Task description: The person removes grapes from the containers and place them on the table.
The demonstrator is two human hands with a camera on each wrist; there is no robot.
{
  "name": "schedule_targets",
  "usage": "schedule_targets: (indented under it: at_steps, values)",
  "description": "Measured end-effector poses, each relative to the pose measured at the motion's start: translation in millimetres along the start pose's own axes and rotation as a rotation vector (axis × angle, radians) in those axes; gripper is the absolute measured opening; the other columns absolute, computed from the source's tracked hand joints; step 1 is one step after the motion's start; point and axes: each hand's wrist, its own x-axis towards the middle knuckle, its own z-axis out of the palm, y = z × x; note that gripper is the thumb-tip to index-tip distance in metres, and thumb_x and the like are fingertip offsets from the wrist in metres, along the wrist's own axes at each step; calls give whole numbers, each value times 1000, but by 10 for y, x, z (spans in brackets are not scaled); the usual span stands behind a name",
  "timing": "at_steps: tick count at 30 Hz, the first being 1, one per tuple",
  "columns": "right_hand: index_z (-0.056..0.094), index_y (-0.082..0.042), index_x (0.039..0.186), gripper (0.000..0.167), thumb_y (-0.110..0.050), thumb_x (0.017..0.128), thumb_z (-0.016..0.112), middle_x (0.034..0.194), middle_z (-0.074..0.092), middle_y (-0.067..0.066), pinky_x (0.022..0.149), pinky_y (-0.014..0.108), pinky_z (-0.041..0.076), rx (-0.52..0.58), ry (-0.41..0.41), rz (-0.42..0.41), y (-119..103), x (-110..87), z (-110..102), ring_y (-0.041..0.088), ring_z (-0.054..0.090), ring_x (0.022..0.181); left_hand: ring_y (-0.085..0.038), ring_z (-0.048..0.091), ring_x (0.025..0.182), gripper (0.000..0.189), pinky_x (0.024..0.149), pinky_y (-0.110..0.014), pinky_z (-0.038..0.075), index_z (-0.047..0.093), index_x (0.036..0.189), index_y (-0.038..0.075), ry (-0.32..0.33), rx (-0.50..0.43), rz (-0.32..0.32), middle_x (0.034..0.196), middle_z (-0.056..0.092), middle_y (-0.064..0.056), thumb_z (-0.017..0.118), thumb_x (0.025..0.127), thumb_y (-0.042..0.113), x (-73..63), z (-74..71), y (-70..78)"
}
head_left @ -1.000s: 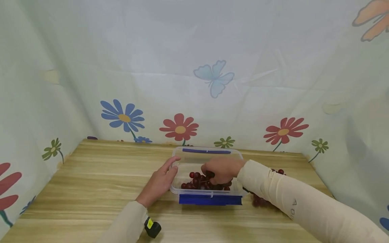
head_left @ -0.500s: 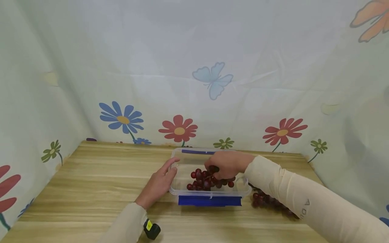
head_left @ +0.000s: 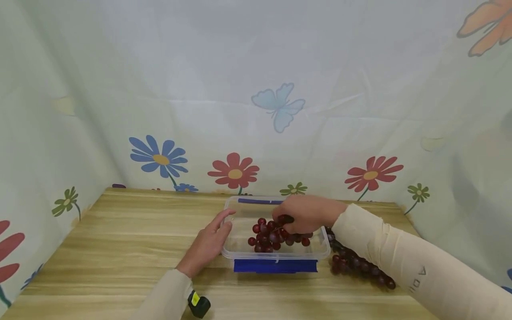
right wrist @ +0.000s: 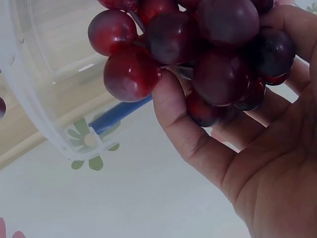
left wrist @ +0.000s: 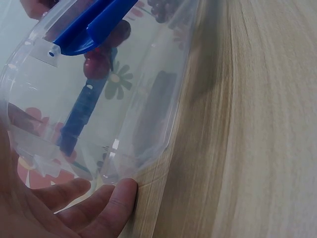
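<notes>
In the head view, my right hand (head_left: 306, 214) holds a bunch of dark red grapes (head_left: 269, 235) from above, inside or just over a clear plastic container (head_left: 236, 255) with blue clips. In the right wrist view, thumb and fingers curl round the grapes (right wrist: 173, 39); part of the stem shows between them. My left hand (head_left: 208, 242) rests at the container's left side, its fingertips at the rim. Seen from the left wrist, extended fingers (left wrist: 119, 203) touch the lower outer wall of the container (left wrist: 143, 114).
A second bunch of dark grapes (head_left: 362, 266) lies on the wooden table (head_left: 152, 240) right of the container, partly hidden by the right sleeve. A flower-printed curtain (head_left: 192, 111) closes off the back and both sides.
My right hand has moved to the right and slightly up with the grapes, and the bunch shifts with it. More of the second bunch shows. My left hand stays at the container's side.
</notes>
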Motion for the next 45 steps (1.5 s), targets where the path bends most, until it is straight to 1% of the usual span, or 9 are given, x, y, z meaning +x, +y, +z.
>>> schedule_targets:
  at_steps: [7, 14, 17, 19, 25, 28, 31, 35, 45]
  values:
    - [72, -20, 110, 15, -13, 98, 64, 87, 66, -10, 72, 26, 48, -5, 60, -12, 12, -125, -109, 6, 53, 72, -29, 59, 116, 46, 90, -45, 47, 44, 155, 40, 9, 6, 9, 161, 49, -8, 40, 111, 51, 22, -38, 13]
    - [74, -24, 113, 18, -15, 99, 65, 96, 72, -12, 80, 26, 55, 42, 98, -19, 20, -290, -201, 2, 60, 80, -35, 59, 131, 46, 108, -63, 48, 44, 154, 41, -1, -9, -1, 160, 50, -9, 39, 110, 54, 46, -20, 9]
    - [75, -24, 115, 20, -16, 100, 65, 102, 74, -12, 82, 28, 56, 59, 113, -22, 23, -361, -219, 1, 62, 85, -33, 59, 126, 46, 100, -57, 50, 44, 154, 42, -2, -6, -8, 160, 50, -7, 39, 110, 54, 52, -16, -2]
    - [75, -25, 117, 22, -15, 100, 65, 105, 75, -12, 83, 28, 57, 74, 125, -14, 26, -409, -230, 0, 63, 87, -34, 56, 135, 46, 106, -60, 48, 44, 154, 43, -3, -13, -9, 165, 45, -6, 39, 110, 53, 46, -16, -6]
    - [75, -25, 119, 23, -15, 100, 67, 105, 76, -12, 79, 24, 56, 122, 146, -24, 15, -548, -244, -2, 63, 82, -29, 58, 118, 44, 89, -46, 47, 45, 153, 45, -3, -10, -24, 162, 48, -6, 41, 110, 53, 39, -12, -27]
    - [75, -26, 120, 25, -15, 100, 67, 107, 76, -14, 77, 22, 55, 143, 150, -22, 2, -610, -238, -3, 63, 81, -28, 57, 114, 46, 87, -45, 46, 45, 153, 44, 0, -5, -24, 161, 49, -6, 41, 109, 56, 44, -11, -33]
    - [75, -27, 123, 27, -15, 100, 66, 113, 76, -14, 78, 23, 55, 162, 156, -21, -2, -666, -225, -3, 64, 85, -30, 59, 121, 46, 94, -52, 50, 46, 153, 44, 12, -1, -13, 160, 50, -6, 40, 109, 57, 43, -9, -38]
    - [74, -30, 125, 28, -17, 102, 66, 119, 74, -15, 87, 24, 58, 181, 157, -27, 12, -739, -192, -4, 66, 98, -36, 59, 133, 44, 107, -66, 47, 47, 152, 44, 30, 5, -4, 157, 54, -8, 41, 110, 54, 26, 2, -45]
    - [72, -33, 128, 28, -23, 102, 68, 121, 74, -16, 87, 25, 59, 220, 167, -11, 62, -881, -97, -2, 68, 103, -33, 60, 126, 46, 106, -67, 47, 48, 151, 44, 36, -7, -12, 156, 55, -10, 43, 108, 57, -1, 20, -44]
